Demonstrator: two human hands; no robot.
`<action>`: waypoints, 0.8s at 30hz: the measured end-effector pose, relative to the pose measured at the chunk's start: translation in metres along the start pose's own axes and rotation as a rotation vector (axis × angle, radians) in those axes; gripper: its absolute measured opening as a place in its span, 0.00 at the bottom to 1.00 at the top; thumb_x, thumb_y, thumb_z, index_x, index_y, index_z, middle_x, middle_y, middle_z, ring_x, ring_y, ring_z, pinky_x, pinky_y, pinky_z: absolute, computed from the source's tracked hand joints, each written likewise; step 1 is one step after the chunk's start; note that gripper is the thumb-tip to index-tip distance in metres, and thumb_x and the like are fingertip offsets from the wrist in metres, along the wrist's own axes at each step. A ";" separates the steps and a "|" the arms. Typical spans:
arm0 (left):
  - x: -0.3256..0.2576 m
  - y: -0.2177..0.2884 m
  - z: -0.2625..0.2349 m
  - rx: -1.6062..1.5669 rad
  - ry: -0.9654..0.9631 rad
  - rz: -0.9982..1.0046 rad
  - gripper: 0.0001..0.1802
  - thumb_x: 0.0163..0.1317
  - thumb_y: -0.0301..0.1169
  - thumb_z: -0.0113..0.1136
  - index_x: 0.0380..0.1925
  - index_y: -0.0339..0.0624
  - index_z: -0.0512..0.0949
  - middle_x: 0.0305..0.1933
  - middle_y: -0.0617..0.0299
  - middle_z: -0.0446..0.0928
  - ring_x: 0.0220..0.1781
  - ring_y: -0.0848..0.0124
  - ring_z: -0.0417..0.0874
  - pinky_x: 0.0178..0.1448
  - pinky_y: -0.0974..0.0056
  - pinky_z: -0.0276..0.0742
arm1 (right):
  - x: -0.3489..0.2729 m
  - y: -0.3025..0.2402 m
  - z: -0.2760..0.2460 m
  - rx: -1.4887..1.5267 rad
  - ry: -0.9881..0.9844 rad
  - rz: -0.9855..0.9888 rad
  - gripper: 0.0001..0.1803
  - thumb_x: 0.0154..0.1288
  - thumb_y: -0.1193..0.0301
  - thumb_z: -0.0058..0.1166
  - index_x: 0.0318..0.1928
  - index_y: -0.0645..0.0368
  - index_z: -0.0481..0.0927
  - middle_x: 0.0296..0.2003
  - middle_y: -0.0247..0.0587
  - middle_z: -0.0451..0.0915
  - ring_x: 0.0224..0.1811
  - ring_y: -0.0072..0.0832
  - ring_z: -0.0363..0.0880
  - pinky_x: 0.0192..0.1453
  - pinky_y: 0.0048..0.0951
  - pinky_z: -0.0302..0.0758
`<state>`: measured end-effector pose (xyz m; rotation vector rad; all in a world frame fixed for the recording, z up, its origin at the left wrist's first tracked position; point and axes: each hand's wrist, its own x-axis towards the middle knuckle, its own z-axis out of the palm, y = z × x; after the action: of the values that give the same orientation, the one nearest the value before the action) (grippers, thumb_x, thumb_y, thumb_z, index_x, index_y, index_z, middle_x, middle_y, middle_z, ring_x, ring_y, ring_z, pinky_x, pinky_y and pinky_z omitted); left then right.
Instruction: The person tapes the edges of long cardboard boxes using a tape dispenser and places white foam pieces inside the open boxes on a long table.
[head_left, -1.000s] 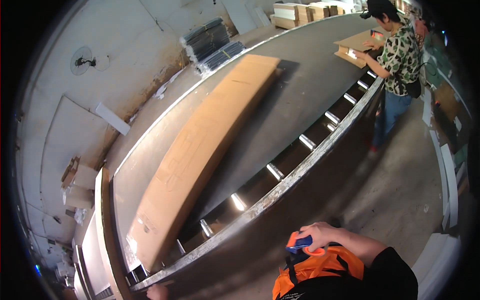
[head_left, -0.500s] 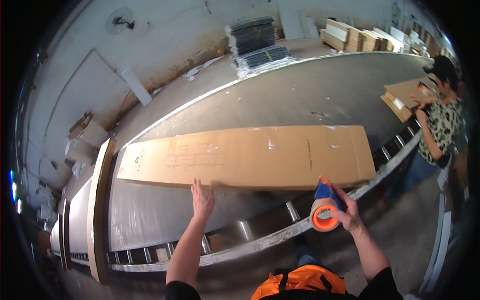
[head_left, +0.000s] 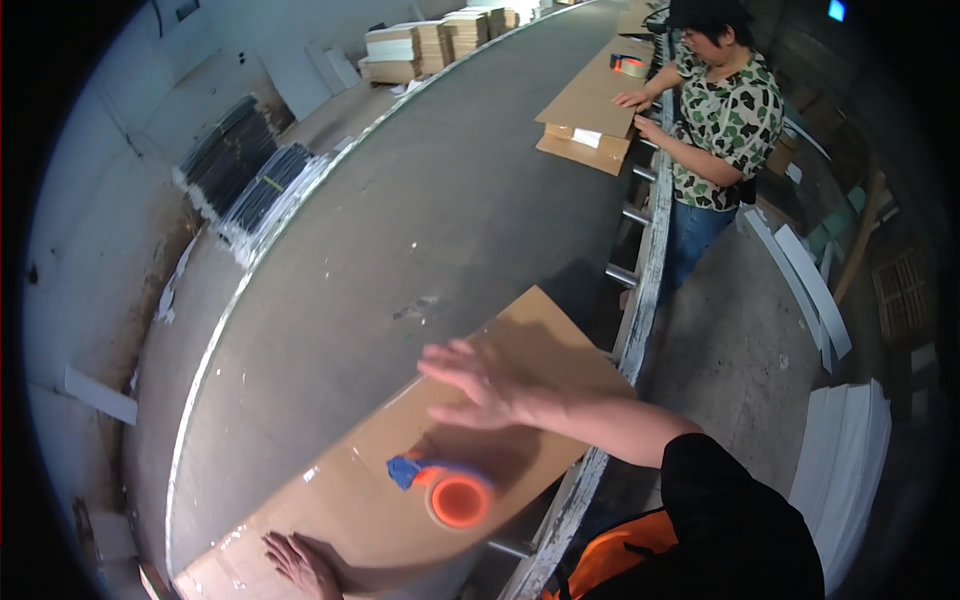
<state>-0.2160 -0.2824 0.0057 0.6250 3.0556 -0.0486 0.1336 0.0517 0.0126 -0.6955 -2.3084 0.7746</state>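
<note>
A long brown cardboard box (head_left: 355,470) lies on the grey conveyor belt in front of me. My left hand (head_left: 300,565) is laid on top of it towards the near left, fingers stretched out. Over the far right part of the box, my right hand (head_left: 472,385) is open, a little blurred, fingers apart and nothing in them. Whether it touches the cardboard I cannot tell. Between my hands a tape dispenser (head_left: 440,488), blue with an orange-cored roll, rests on the box.
Further along the belt (head_left: 400,220), a person in a camouflage shirt (head_left: 725,110) has both hands at another cardboard box (head_left: 590,95), with a tape roll (head_left: 628,65) on it. A worn metal rail (head_left: 640,290) edges the belt. White panels (head_left: 840,470) stand at the right.
My right hand has let go of the tape dispenser, now on the box, and moved over the box. My left hand has come onto the cardboard. The view has turned right.
</note>
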 end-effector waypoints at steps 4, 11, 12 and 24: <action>0.012 -0.004 0.027 -0.017 0.020 0.029 0.35 0.75 0.57 0.25 0.76 0.54 0.48 0.81 0.68 0.43 0.82 0.60 0.40 0.80 0.50 0.35 | 0.027 0.057 -0.066 -0.515 -0.403 0.408 0.36 0.60 0.36 0.49 0.38 0.60 0.86 0.43 0.54 0.83 0.50 0.48 0.81 0.54 0.49 0.74; 0.060 -0.162 0.055 -0.531 0.273 0.224 0.38 0.72 0.55 0.36 0.71 0.36 0.59 0.77 0.48 0.54 0.78 0.48 0.50 0.79 0.42 0.40 | 0.006 -0.017 -0.046 -0.282 -0.115 0.295 0.37 0.58 0.34 0.48 0.24 0.58 0.85 0.24 0.54 0.83 0.35 0.47 0.85 0.43 0.45 0.79; 0.046 -0.144 0.066 -0.559 0.257 0.245 0.38 0.72 0.55 0.36 0.71 0.36 0.59 0.77 0.48 0.54 0.78 0.48 0.50 0.79 0.42 0.40 | -0.021 -0.005 -0.042 -0.311 -0.082 0.294 0.35 0.58 0.35 0.50 0.24 0.58 0.84 0.24 0.54 0.83 0.33 0.47 0.85 0.41 0.45 0.79; -0.491 -0.105 0.044 -1.085 0.426 0.426 0.40 0.61 0.50 0.65 0.67 0.38 0.66 0.67 0.41 0.68 0.77 0.46 0.54 0.77 0.41 0.46 | -0.362 -0.143 -0.011 -0.343 0.295 0.357 0.22 0.58 0.50 0.56 0.25 0.58 0.79 0.28 0.50 0.81 0.35 0.46 0.80 0.40 0.47 0.74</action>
<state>0.1949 -0.5730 -0.0216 1.1799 2.5438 1.7494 0.3481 -0.2714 -0.0189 -1.3090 -2.0862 0.3881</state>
